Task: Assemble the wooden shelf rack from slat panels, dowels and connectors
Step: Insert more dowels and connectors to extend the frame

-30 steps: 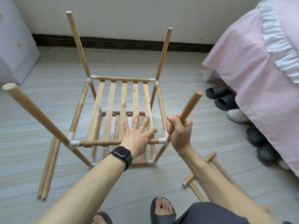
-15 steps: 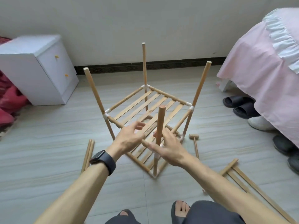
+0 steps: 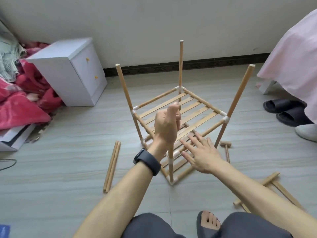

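The wooden rack (image 3: 181, 110) stands on the floor with one corner toward me: two slat shelves joined by white connectors, and upright dowels at the corners. My left hand (image 3: 166, 124) grips the top of the nearest upright dowel (image 3: 170, 162), thumb up. To the right of that dowel, my right hand (image 3: 200, 153) hovers with its fingers spread over the near right rail of the rack. I cannot tell whether it touches the wood.
Two loose dowels (image 3: 112, 166) lie on the floor to the left. A small wooden mallet (image 3: 226, 148) lies right of the rack, a spare slat panel (image 3: 272, 184) at lower right. White cabinet (image 3: 73, 73), red bedding (image 3: 20, 100), slippers (image 3: 284, 109) and pink-covered bed (image 3: 291, 59) surround.
The view pulled back and the rack turned corner-on. My right hand let go of the near dowel and opened; my left hand left the slats and took hold of that dowel's top.
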